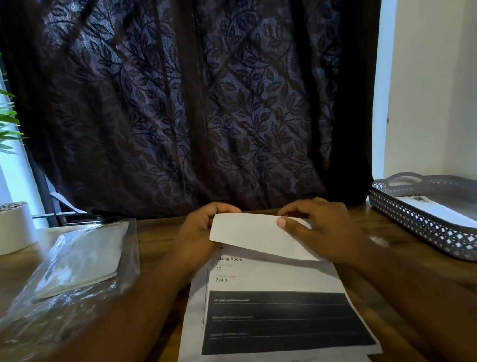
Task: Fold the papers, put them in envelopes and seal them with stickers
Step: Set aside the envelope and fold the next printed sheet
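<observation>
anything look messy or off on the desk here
Nothing spilled or torn. The printed sheets lie slightly askew on the table, lower right corners fanned out rather than squared. The white paper held by the left hand and right hand is tilted too.

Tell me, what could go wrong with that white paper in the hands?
The white paper sits tilted between the left hand and right hand, so a crease might come out crooked. The printed sheets beneath lie loosely stacked; an arm could nudge or crumple them.
</observation>
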